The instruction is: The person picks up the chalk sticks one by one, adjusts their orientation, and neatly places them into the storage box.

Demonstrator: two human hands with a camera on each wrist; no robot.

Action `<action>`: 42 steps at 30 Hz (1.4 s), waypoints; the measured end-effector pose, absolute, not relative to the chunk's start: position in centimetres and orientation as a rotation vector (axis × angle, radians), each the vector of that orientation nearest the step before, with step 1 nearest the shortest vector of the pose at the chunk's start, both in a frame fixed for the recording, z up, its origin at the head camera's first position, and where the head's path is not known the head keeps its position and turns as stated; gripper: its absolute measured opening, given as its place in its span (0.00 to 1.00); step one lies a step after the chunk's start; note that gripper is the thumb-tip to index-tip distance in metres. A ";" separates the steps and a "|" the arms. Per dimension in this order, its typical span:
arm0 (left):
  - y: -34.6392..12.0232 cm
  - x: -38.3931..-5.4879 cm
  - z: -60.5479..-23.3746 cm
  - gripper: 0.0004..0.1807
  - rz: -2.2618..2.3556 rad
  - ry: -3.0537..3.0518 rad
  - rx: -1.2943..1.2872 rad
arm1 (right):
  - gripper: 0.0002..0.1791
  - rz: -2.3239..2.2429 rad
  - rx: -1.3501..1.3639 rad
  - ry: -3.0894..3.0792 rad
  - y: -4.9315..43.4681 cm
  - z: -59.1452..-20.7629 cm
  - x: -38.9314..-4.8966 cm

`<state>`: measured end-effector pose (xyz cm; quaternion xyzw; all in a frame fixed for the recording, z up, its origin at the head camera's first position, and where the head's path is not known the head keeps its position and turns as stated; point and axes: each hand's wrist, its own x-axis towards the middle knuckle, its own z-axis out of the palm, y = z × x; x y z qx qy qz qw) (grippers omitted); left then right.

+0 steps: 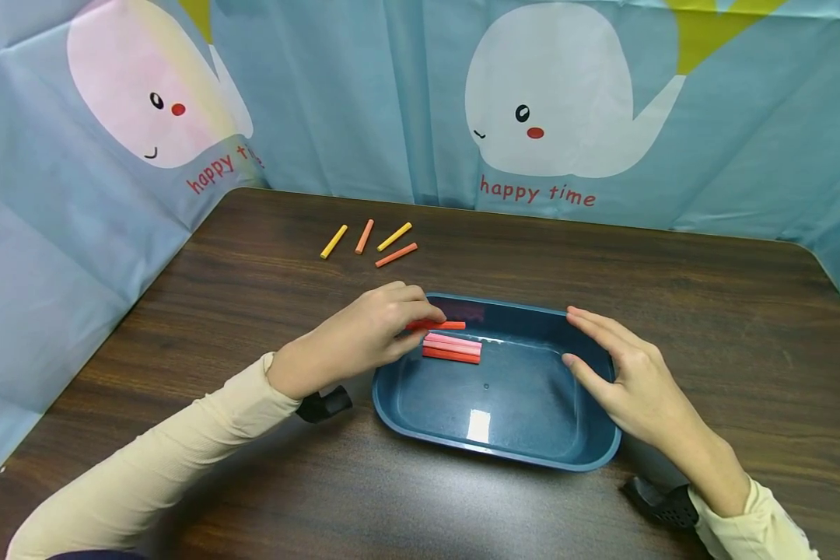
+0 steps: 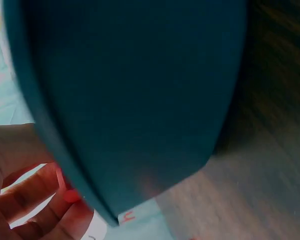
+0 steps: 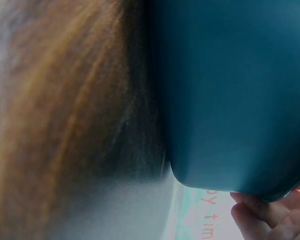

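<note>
My left hand (image 1: 385, 323) reaches over the left end of a dark blue plastic tub (image 1: 497, 449). It pinches a red chalk stick (image 1: 455, 325) between thumb and fingers, and the stick's right end sticks out. In the left wrist view the tub's outer wall (image 2: 134, 100) fills most of the picture, with the red chalk (image 2: 71, 195) against the fingers. Just below that hand, pink chalk sticks (image 1: 455, 343) and a red one (image 1: 451, 356) lie side by side on the tub floor. My right hand (image 1: 630, 381) rests at the tub's right end, fingers extended along the rim, thumb apart over the inside.
Behind the tub, yellow chalk sticks (image 1: 334, 242) and orange ones (image 1: 396, 255) lie scattered on the dark wooden table (image 1: 273, 257). A light blue curtain (image 1: 336, 93) with printed whales hangs along the table's far and left edges.
</note>
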<state>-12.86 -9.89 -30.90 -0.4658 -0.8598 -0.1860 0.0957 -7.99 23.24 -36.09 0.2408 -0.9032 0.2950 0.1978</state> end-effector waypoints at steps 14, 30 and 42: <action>-8.3 -12.5 -32.8 0.10 -0.502 -2.606 -1.437 | 0.33 0.800 0.699 -2.583 23.3 -35.8 -7.8; -8.0 -12.4 -33.6 0.10 -0.491 -2.727 -1.407 | 0.38 0.857 0.838 -2.522 24.6 -35.8 -8.4; -7.3 -12.5 -33.8 0.11 -0.390 -2.683 -1.473 | 0.37 0.857 0.828 -2.517 24.3 -35.9 -8.3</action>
